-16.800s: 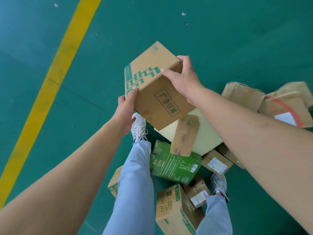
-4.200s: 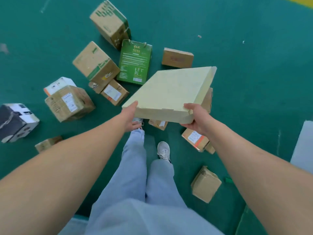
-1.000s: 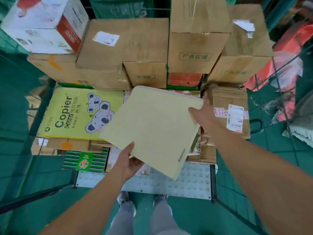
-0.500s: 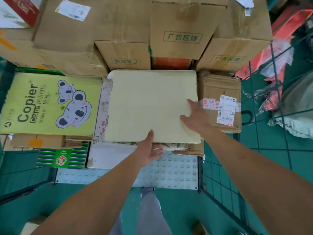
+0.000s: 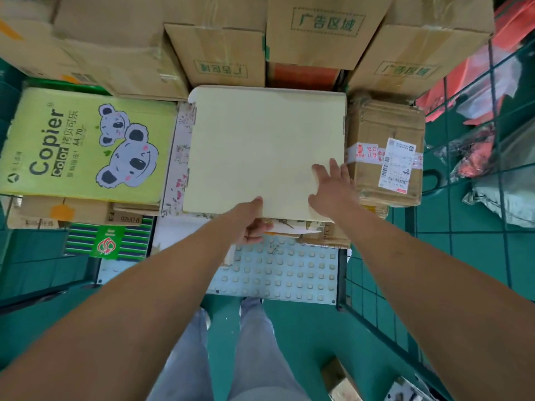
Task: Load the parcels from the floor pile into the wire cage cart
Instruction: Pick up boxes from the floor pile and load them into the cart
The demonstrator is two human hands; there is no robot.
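- Head view, looking down into the cart [image 5: 344, 273]: green wire mesh on the right side, studded pale floor plate [image 5: 278, 273] at the near edge.
- Flat box [image 5: 260, 146], pale yellow, lies level inside the cart on top of a floral-print box [image 5: 178, 163], whose edge shows along its left side.
- Left hand [image 5: 253, 221] at the flat box's near edge: thumb on top, fingers curled under, pinching the edge.
- Right hand [image 5: 330, 186] rests flat on the flat box's near right corner, fingers spread and straight, palm down.
- Copier box [image 5: 84, 143], lime green with koala picture, lies just left of the floral-print box, on top of brown cartons.
- Striped box [image 5: 108, 241], green and white with a red emblem, sits below the copier box at the cart's near left.
- Labelled carton [image 5: 385, 151], brown with red-printed tape and a white shipping label, stands just right of the flat box, touching or nearly touching it.
- Stacked cartons [image 5: 327, 33] line the back of the cart, rising above the flat box; several carry green printed frames with characters.
- Orange box [image 5: 304, 78] shows low between two of the back cartons.
- Beyond the right mesh: red and clear plastic bags [image 5: 474, 151] on the green floor.
- Legs in light-blue trousers [image 5: 246, 357] stand just before the floor plate.
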